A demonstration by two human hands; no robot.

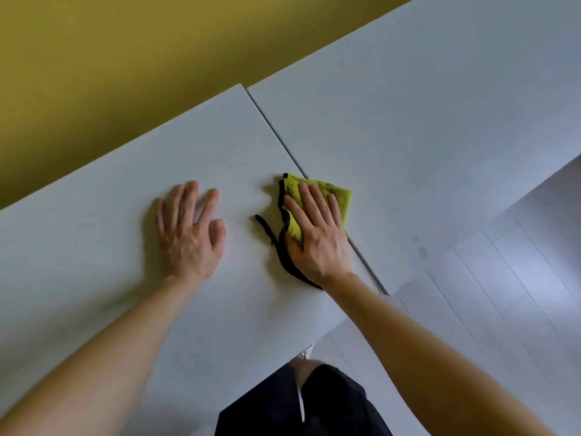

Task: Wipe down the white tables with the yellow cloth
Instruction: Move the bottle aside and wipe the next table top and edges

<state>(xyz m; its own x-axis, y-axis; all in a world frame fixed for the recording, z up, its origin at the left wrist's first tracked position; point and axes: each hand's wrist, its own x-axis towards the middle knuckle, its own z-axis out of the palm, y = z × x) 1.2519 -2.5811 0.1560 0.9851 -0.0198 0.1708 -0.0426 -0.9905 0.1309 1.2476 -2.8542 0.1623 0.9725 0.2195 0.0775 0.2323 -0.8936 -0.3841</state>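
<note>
I look down at two white tables set side by side with a thin gap (276,130) between them. The yellow cloth (341,196) lies right on that gap, part on the left table (94,247) and part on the right table (424,121), toward the near edge. My right hand (317,237) lies flat on top of it, fingers straight and a little spread. It presses the cloth down and does not curl round it. My left hand (188,228) rests flat on the left table, well apart from the cloth, fingers open, holding nothing. I think the cloth is soft, light and floppy. It is folded into a small pad, and its black edge (284,215) sticks out loose on the left side. A soft thing like this can bunch up or slip out from under a hand, so I judge a flat palm on the middle of the pad is the best hold for wiping. To lift it, I would pinch the thick folded part, not the thin black edge. It could snag on the gap as it crosses. On the right table I see faint dark spots (421,250). They may be dirt, but the view is too dim to be sure.
</note>
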